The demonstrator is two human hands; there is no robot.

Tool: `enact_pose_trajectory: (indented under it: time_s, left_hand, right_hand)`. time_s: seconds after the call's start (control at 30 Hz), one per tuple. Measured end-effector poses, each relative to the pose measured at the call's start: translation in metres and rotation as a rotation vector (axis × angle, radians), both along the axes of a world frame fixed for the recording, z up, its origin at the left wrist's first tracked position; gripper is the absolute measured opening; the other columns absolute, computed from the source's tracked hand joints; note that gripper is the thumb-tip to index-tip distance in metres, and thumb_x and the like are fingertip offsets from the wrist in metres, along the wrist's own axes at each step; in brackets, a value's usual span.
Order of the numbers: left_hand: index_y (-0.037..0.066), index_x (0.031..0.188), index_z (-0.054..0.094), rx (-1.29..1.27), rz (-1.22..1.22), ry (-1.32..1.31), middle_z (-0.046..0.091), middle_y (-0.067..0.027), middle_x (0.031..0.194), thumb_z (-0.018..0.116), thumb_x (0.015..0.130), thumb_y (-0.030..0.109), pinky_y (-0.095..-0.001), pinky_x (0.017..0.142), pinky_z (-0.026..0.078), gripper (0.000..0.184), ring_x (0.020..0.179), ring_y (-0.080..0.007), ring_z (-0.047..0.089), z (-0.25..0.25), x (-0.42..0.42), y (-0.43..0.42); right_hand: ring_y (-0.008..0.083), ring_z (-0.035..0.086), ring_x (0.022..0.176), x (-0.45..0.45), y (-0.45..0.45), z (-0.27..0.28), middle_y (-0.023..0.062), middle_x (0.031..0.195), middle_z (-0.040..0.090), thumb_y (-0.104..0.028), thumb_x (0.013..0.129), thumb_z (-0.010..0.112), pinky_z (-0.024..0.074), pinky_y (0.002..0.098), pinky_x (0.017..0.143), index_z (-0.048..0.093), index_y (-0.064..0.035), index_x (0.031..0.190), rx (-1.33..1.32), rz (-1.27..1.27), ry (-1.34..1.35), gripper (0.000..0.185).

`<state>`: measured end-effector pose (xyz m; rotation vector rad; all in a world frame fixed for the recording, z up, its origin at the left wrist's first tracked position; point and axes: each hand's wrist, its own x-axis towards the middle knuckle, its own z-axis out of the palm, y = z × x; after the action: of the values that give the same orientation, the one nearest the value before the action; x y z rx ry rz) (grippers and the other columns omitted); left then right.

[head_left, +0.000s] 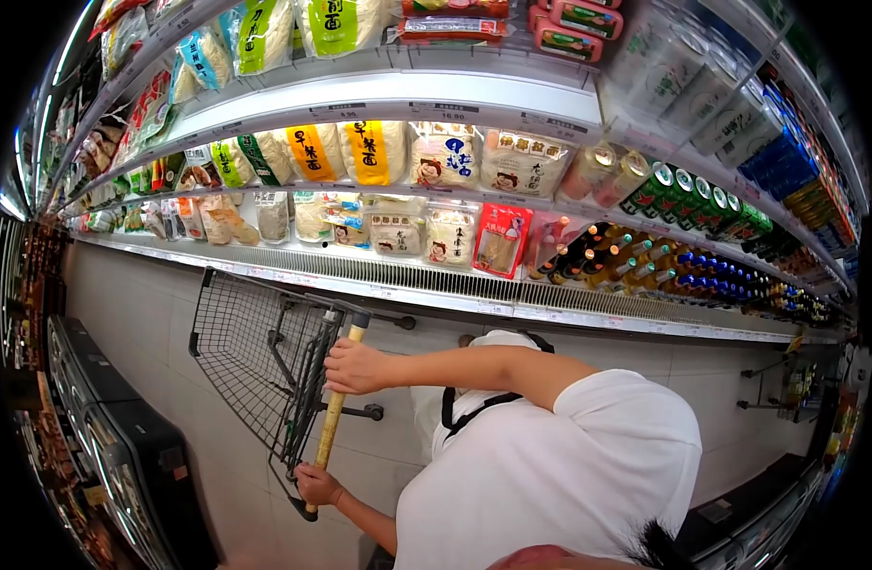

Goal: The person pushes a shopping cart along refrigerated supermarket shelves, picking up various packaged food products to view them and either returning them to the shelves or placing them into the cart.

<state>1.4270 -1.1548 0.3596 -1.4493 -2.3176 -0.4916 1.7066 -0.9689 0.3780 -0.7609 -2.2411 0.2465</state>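
Note:
My right hand (355,368) wraps round the upper part of the pale yellow handle bar (331,423) of a shopping cart. Lower in the view, my left hand (314,484) grips the same bar near its other end. The dark wire basket of the cart (241,347) extends to the left of the handle, and no goods show inside it. Both arms reach left from a white short-sleeved shirt (550,465).
Shelves (360,112) run along the top with bagged noodles (374,152), a red packet (502,239), green cans (683,185) and bottles (635,264). Black cabinets (146,446) stand at the left. Another cart (797,385) is at the right.

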Motion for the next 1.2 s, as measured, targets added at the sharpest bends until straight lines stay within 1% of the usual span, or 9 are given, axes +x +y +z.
enact_pose_trajectory:
  time_s: [0.33,0.4,0.57,0.77,0.9,0.93,1.03,1.2]
  left_hand:
    - [0.006,0.077,0.063,0.030,-0.002,0.008,0.065,-0.0128,0.067,0.039,0.099,0.029,-0.0437,0.051,0.045,0.040,0.058,-0.0329,0.061,-0.006,-0.005,0.000]
    - [0.006,0.076,0.063,-0.036,0.054,-0.001,0.065,-0.0128,0.067,0.039,0.099,0.028,-0.0435,0.051,0.045,0.040,0.058,-0.0327,0.061,-0.009,-0.008,-0.003]
    - [0.006,0.077,0.062,-0.018,0.040,-0.001,0.064,-0.0124,0.067,0.040,0.099,0.028,-0.0436,0.051,0.044,0.039,0.058,-0.0327,0.060,-0.011,-0.009,-0.003]
    - [0.006,0.076,0.060,-0.058,0.073,0.040,0.062,-0.0126,0.066,0.039,0.099,0.029,-0.0440,0.052,0.043,0.038,0.057,-0.0327,0.059,-0.009,-0.008,-0.002]
    - [0.007,0.074,0.057,-0.043,0.079,0.069,0.059,-0.0132,0.063,0.039,0.099,0.028,-0.0445,0.052,0.042,0.038,0.056,-0.0338,0.056,-0.009,-0.007,-0.001]
    - [0.008,0.071,0.054,-0.004,0.064,0.067,0.058,-0.0157,0.062,0.039,0.099,0.030,-0.0487,0.051,0.041,0.038,0.056,-0.0384,0.056,-0.009,-0.007,0.000]
    - [0.008,0.071,0.054,-0.006,0.072,0.066,0.058,-0.0157,0.063,0.040,0.099,0.030,-0.0484,0.050,0.040,0.038,0.056,-0.0386,0.056,-0.011,-0.009,-0.001]
    - [0.007,0.070,0.052,0.015,0.047,0.065,0.057,-0.0157,0.062,0.041,0.099,0.029,-0.0475,0.050,0.040,0.038,0.055,-0.0386,0.054,-0.007,-0.006,-0.001]
  right_hand:
    - [0.0210,0.051,0.078,0.002,0.000,0.003,0.0026,0.074,0.053,-0.034,0.095,0.052,0.0378,0.0349,0.079,0.057,-0.0118,0.068,-0.010,0.020,-0.015,0.035]
    - [0.0212,0.051,0.078,0.001,0.000,0.002,0.0029,0.074,0.053,-0.034,0.095,0.051,0.0378,0.0350,0.080,0.058,-0.0115,0.069,-0.013,0.019,-0.005,0.036]
    - [0.0211,0.051,0.078,0.003,-0.001,0.004,0.0032,0.074,0.053,-0.034,0.095,0.051,0.0379,0.0350,0.080,0.058,-0.0109,0.069,-0.011,0.018,-0.013,0.036]
    - [0.0205,0.051,0.077,0.001,-0.001,0.003,0.0029,0.073,0.054,-0.034,0.095,0.051,0.0377,0.0349,0.079,0.058,-0.0112,0.069,-0.019,0.021,-0.016,0.035]
    - [0.0209,0.051,0.076,-0.001,0.000,0.000,0.0030,0.073,0.053,-0.034,0.095,0.052,0.0377,0.0349,0.079,0.058,-0.0117,0.069,-0.002,0.023,0.019,0.035]
    - [0.0211,0.051,0.076,-0.002,0.000,0.001,0.0030,0.073,0.053,-0.034,0.094,0.052,0.0378,0.0350,0.079,0.057,-0.0119,0.069,0.003,0.015,0.009,0.034]
    - [0.0212,0.051,0.078,-0.002,-0.001,0.001,0.0039,0.074,0.050,-0.033,0.096,0.051,0.0392,0.0353,0.080,0.056,-0.0115,0.070,-0.008,0.021,-0.004,0.034]
    - [0.0208,0.051,0.075,-0.004,0.000,0.001,0.0027,0.073,0.052,-0.034,0.094,0.053,0.0376,0.0348,0.077,0.057,-0.0126,0.069,0.024,0.012,-0.005,0.033]
